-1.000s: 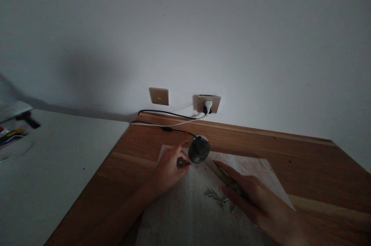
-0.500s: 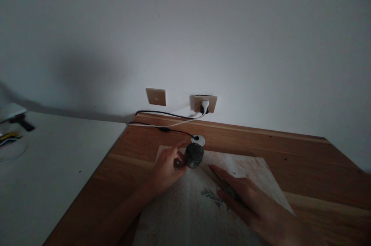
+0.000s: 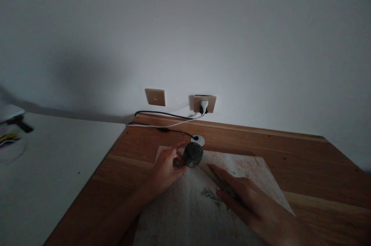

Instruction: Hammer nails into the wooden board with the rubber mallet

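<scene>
My right hand [image 3: 243, 193] is closed around the light handle of a mallet with a round black head [image 3: 193, 155]. The mallet head is up against, or just in front of, the fingers of my left hand [image 3: 165, 164]; I cannot tell if they touch. My left hand is closed on a small dark brown block [image 3: 177, 163] with a round mark on its end, partly hidden by the mallet head. Several shiny metal screws or nails [image 3: 213, 195] lie on a pale, mottled board [image 3: 185, 219] beside my right fingers.
The board lies on a wooden desk [image 3: 290, 172]. Behind it are a cable hole cover [image 3: 197, 140], black and white cables [image 3: 165, 126] and a wall socket [image 3: 205, 105] with a white plug. To the left, a white table [image 3: 72, 141] bears a black-handled thing [image 3: 23, 124] and wires.
The view has shifted very slightly. Both hands, the mallet and the brown block keep nearly the same places.
</scene>
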{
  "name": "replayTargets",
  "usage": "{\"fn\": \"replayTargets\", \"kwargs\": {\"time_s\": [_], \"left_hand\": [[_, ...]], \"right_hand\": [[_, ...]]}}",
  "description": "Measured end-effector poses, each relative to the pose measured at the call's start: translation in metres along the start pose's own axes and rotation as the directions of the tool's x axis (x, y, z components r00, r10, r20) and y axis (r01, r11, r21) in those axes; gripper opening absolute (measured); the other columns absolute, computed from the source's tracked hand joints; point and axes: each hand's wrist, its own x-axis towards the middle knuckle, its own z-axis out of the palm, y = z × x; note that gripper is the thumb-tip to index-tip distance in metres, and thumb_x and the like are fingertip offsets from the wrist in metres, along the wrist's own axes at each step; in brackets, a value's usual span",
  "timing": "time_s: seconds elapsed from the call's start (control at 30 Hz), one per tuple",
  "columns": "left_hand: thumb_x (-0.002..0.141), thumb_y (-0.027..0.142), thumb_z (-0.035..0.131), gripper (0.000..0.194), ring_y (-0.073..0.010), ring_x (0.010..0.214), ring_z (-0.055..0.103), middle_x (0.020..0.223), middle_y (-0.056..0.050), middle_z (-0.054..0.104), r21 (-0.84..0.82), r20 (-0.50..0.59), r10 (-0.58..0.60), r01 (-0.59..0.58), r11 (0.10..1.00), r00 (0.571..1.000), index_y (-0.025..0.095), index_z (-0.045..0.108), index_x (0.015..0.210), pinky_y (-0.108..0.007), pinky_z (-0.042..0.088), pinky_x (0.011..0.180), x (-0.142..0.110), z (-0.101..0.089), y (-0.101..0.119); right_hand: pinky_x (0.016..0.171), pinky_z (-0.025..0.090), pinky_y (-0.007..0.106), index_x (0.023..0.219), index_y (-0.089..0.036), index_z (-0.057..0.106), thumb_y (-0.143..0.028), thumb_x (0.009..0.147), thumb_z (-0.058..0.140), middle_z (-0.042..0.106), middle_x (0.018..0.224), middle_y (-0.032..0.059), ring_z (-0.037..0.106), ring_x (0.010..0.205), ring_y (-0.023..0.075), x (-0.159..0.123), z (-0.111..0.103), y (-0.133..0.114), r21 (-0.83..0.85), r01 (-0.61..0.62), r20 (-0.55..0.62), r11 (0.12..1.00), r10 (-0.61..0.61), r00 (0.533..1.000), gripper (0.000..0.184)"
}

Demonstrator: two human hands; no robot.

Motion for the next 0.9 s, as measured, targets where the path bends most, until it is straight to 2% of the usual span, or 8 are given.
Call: {"fn": "replayTargets", "kwargs": {"time_s": [0.2,0.3,0.57,0.73,0.83,0.9], "left_hand": [[0.074,0.008,0.074,0.067,-0.0246,0.097,0.07,0.094,-0.002,0.077,0.021,0.007,0.022,-0.023,1.0,1.0,0.022,0.062,0.139,-0.036,0.053,0.092,0.0,-0.003,0.008],[0.075,0.007,0.073,0.062,-0.0246,0.098,0.07,0.093,-0.002,0.077,0.035,0.003,0.042,-0.042,0.999,0.999,0.022,0.064,0.135,-0.036,0.053,0.092,0.0,-0.004,0.011],[0.075,0.007,0.073,0.058,-0.0253,0.097,0.071,0.092,-0.003,0.078,0.044,-0.008,0.063,-0.063,0.997,0.998,0.022,0.065,0.13,-0.038,0.053,0.093,0.0,-0.001,0.005],[0.076,0.008,0.072,0.045,-0.0246,0.095,0.071,0.091,-0.002,0.078,0.058,0.0,0.072,-0.071,0.996,0.997,0.023,0.07,0.118,-0.04,0.053,0.096,0.0,-0.003,0.009],[0.077,0.009,0.073,0.029,-0.0246,0.098,0.071,0.091,-0.001,0.078,0.061,0.007,0.088,-0.088,0.994,0.996,0.023,0.072,0.102,-0.041,0.052,0.099,0.0,-0.005,0.011],[0.077,0.008,0.073,0.027,-0.0244,0.099,0.071,0.091,-0.001,0.078,0.059,0.005,0.095,-0.095,0.994,0.995,0.023,0.072,0.1,-0.041,0.052,0.1,-0.001,-0.005,0.01]], "right_hand": [[0.108,0.057,0.046,0.162,-0.02,0.044,-0.05,0.108,0.038,0.07,0.144,0.0153,0.07,0.127,0.0299,0.002,-0.003,-0.005,0.003,-0.009,0.038,1.0,0.009,0.999,0.062],[0.105,0.059,0.047,0.163,-0.019,0.042,-0.053,0.108,0.037,0.073,0.138,0.0161,0.072,0.123,0.0305,0.002,-0.006,-0.008,-0.012,-0.043,0.038,0.999,0.044,0.998,0.065],[0.102,0.061,0.044,0.16,-0.019,0.047,-0.055,0.107,0.037,0.075,0.136,0.0155,0.074,0.121,0.031,-0.001,-0.006,-0.01,-0.02,-0.026,0.015,0.999,0.026,1.0,0.065],[0.104,0.06,0.049,0.162,-0.019,0.045,-0.053,0.107,0.036,0.073,0.139,0.0163,0.072,0.124,0.0325,0.0,-0.004,-0.006,-0.028,-0.04,0.009,0.999,0.04,0.999,0.065],[0.107,0.058,0.049,0.163,-0.02,0.042,-0.054,0.108,0.035,0.069,0.146,0.0156,0.07,0.128,0.0318,0.0,-0.003,-0.003,-0.028,-0.032,0.006,0.999,0.032,0.999,0.064],[0.106,0.058,0.048,0.163,-0.021,0.041,-0.055,0.109,0.034,0.07,0.144,0.0154,0.07,0.127,0.0314,-0.001,-0.003,-0.002,-0.027,-0.039,0.005,0.999,0.039,0.999,0.065]]}}
